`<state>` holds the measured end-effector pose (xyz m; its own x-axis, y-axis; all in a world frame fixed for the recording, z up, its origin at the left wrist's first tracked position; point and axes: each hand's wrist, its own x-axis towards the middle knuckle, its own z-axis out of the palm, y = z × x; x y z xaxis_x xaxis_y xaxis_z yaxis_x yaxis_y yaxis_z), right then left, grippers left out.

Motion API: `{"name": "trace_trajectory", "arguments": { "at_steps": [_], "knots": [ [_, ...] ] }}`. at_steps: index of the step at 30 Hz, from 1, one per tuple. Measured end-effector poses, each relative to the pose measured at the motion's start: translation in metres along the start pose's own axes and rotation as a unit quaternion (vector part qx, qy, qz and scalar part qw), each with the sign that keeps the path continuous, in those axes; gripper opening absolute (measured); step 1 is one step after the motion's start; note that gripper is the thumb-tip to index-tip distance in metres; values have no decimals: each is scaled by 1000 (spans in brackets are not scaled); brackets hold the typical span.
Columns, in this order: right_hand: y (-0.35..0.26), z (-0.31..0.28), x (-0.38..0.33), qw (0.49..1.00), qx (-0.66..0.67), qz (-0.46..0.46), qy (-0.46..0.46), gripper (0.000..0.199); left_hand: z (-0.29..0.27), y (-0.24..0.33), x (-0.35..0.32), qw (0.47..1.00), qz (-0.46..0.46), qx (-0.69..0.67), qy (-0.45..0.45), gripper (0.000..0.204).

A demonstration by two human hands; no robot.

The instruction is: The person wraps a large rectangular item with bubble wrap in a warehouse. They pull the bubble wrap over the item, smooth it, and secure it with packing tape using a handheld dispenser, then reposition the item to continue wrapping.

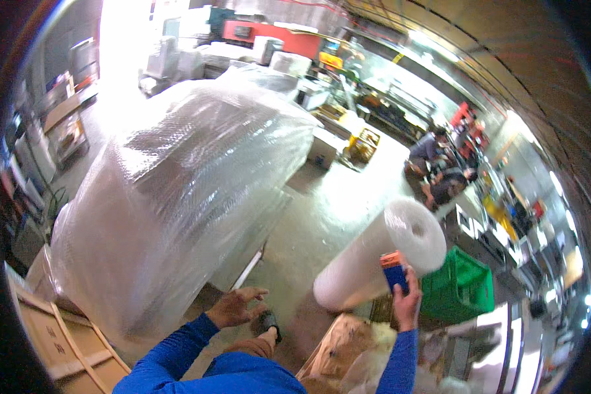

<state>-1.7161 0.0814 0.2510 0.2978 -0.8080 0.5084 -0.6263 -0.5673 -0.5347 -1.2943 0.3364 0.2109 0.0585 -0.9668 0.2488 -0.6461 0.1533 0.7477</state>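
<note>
My right hand [408,301] is raised and grips a small blue box cutter with an orange end [394,270], held just in front of a white roll of bubble wrap [374,256]. My left hand [238,306] hangs open with fingers spread, close to the lower edge of a large object wrapped in clear bubble wrap [177,190]. My blue sleeves come in from the bottom. A dark shoe [267,323] shows below my left hand.
A wooden crate [59,341] stands at lower left. A green plastic crate [463,282] sits behind the roll. A cardboard box with packing material [345,354] lies at the bottom. People crouch at the right [440,177]. Wrapped goods and shelves fill the background.
</note>
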Motion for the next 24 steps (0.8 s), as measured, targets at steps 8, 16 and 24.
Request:
{"name": "trace_trajectory", "arguments": {
  "at_steps": [8,16,24],
  "knots": [
    [173,57,196,971,-209,87,-82,74,-221,29,100,845,-10,378,378,41],
    [71,198,319,991,-55,-79,88,78,-275,4,63,669,-398,557,289,88],
    [-278,433,560,868,102,-480,-73,89,-347,-7,71,531,-477,621,325,32]
  ]
}}
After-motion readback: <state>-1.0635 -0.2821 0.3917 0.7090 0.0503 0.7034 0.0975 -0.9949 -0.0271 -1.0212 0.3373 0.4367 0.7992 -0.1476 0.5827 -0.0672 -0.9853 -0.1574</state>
